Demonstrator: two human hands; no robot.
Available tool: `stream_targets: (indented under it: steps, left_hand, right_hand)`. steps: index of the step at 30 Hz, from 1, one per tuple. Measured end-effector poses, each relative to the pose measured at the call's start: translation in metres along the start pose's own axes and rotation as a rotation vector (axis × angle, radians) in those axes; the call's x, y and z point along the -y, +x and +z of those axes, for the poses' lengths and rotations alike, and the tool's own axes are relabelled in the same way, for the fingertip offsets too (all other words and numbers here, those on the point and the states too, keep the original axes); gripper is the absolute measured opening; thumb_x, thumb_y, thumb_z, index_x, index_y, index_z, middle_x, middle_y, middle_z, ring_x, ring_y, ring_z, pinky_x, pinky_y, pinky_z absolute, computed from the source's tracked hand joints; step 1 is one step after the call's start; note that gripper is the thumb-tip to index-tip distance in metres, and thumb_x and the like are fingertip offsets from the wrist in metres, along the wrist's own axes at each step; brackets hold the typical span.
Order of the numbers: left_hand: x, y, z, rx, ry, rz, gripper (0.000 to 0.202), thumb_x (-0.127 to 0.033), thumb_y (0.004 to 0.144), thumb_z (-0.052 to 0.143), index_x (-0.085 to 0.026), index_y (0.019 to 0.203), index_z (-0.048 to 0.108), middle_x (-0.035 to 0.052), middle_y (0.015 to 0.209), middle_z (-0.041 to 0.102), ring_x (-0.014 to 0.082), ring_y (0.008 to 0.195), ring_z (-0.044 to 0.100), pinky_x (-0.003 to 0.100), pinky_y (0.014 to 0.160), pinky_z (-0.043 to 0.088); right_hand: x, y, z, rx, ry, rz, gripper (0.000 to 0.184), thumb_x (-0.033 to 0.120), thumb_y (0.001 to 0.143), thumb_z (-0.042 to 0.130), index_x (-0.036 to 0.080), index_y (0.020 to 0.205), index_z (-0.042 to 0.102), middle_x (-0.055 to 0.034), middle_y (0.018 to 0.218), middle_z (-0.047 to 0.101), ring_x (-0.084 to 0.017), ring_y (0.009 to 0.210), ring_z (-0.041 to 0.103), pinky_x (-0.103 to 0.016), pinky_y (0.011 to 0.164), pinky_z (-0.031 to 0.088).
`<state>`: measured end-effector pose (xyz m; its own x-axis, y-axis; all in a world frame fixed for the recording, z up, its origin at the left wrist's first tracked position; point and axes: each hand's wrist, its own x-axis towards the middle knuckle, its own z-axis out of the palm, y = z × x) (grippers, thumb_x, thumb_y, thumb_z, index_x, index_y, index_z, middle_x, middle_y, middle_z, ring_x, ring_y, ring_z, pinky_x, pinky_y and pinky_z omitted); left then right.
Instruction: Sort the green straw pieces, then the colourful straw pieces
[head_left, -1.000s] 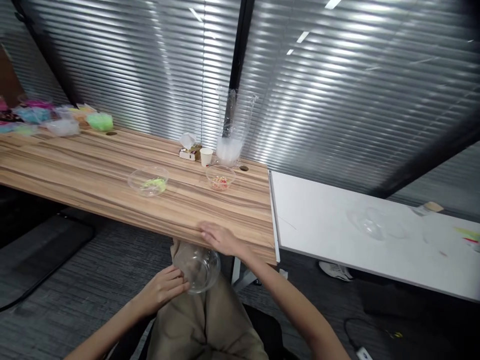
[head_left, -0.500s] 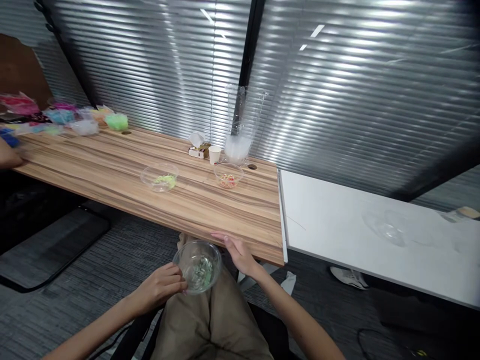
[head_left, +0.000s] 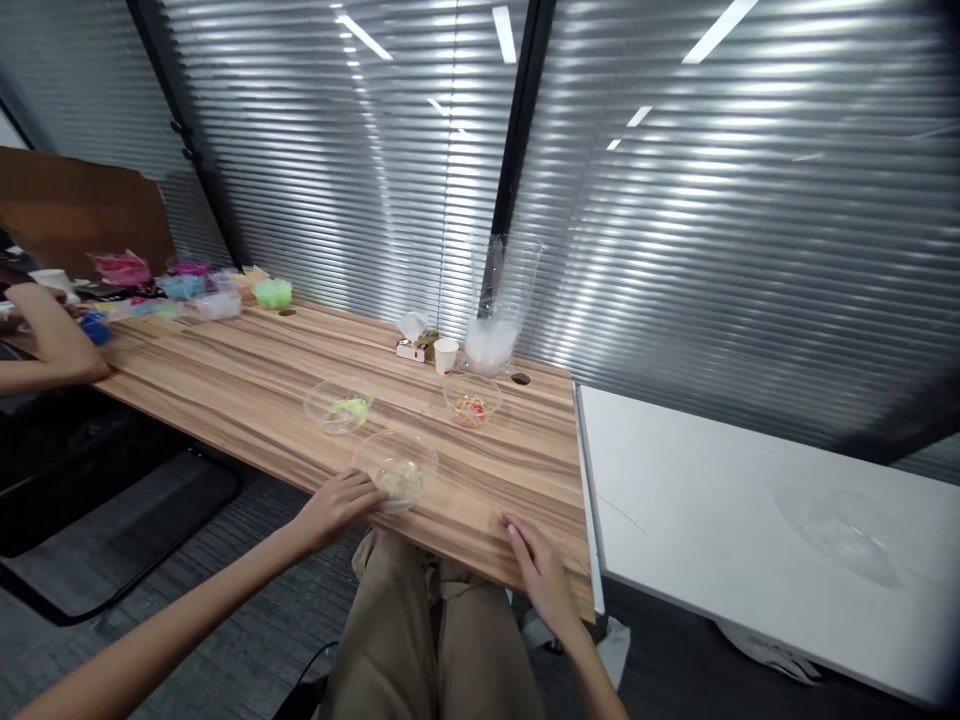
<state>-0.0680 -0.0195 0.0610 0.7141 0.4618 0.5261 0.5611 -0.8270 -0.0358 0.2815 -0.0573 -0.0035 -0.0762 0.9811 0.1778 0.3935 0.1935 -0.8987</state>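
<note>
My left hand [head_left: 346,507] has its fingers closed on the near left rim of a clear plastic bowl [head_left: 416,458], which is at the front edge of the wooden table. Small pale green bits lie in its bottom. My right hand [head_left: 538,565] is at the table's front edge near the right corner, fingers stretched out, holding nothing I can see. Behind the held bowl to the left is another clear bowl [head_left: 319,402] with yellow-green pieces. A third clear bowl [head_left: 472,403] with red and orange bits stands farther back to the right.
At the back of the wooden table [head_left: 247,370] stand a tissue box [head_left: 415,346], a paper cup [head_left: 446,356] and a plastic bag with white contents [head_left: 491,345]. Colourful tubs, a green one [head_left: 273,293] among them, and another person's arm [head_left: 56,345] are left. A white table [head_left: 690,490] adjoins right.
My left hand has brought the bowl up from above my lap to the table's front edge. My right hand has shifted right along the edge. The view has tilted upward.
</note>
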Motion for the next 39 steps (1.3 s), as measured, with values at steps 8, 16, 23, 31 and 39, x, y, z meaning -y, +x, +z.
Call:
stream_targets:
  steps: [8, 16, 23, 31, 39]
  left_hand:
    - [0.073, 0.001, 0.036, -0.036, 0.077, -0.203, 0.029, -0.023, 0.098, 0.038, -0.019, 0.103, 0.066, 0.0082, 0.087, 0.070, 0.0204, 0.081, 0.062, 0.031, 0.077, 0.047]
    - [0.166, -0.041, 0.020, -0.091, 0.216, -0.563, 0.036, -0.042, 0.094, 0.038, -0.019, 0.092, 0.065, 0.0121, 0.088, 0.070, 0.0269, 0.083, 0.064, 0.037, 0.077, 0.048]
    - [0.251, -0.061, -0.037, -0.222, 0.419, -0.908, 0.052, -0.053, 0.098, 0.029, -0.007, 0.100, 0.055, 0.0178, 0.103, 0.063, 0.0356, 0.110, 0.055, 0.065, 0.096, 0.033]
    - [0.245, -0.038, -0.019, -0.218, 0.341, -0.808, 0.054, -0.053, 0.096, 0.032, -0.005, 0.112, 0.050, 0.0236, 0.132, 0.049, 0.0415, 0.131, 0.037, 0.063, 0.105, 0.027]
    - [0.163, 0.040, 0.053, -0.094, -0.081, -0.532, 0.043, -0.049, 0.089, 0.048, -0.019, 0.117, 0.059, 0.0150, 0.129, 0.058, 0.0305, 0.124, 0.050, 0.048, 0.108, 0.036]
  right_hand:
    - [0.004, -0.009, 0.007, -0.072, -0.098, -0.082, 0.041, 0.046, 0.097, 0.043, 0.021, 0.114, 0.071, -0.0102, 0.118, 0.069, -0.025, 0.113, 0.064, -0.042, 0.099, 0.052]
    - [0.000, -0.006, 0.007, -0.104, -0.114, -0.060, 0.037, 0.044, 0.095, 0.047, 0.023, 0.110, 0.073, -0.0088, 0.115, 0.071, -0.025, 0.109, 0.067, -0.036, 0.092, 0.057]
    - [-0.010, -0.005, 0.008, -0.142, -0.130, -0.115, 0.038, 0.047, 0.094, 0.049, 0.023, 0.106, 0.075, -0.0085, 0.110, 0.072, -0.026, 0.103, 0.070, -0.034, 0.086, 0.060]
    - [-0.029, -0.005, 0.023, -0.273, -0.139, -0.126, 0.049, 0.058, 0.092, 0.044, 0.024, 0.097, 0.078, -0.0094, 0.100, 0.075, -0.028, 0.093, 0.073, -0.035, 0.077, 0.064]
    - [-0.019, -0.002, 0.019, -0.181, -0.117, -0.213, 0.041, 0.050, 0.095, 0.044, 0.025, 0.100, 0.077, -0.0088, 0.099, 0.076, -0.027, 0.093, 0.073, -0.035, 0.082, 0.062]
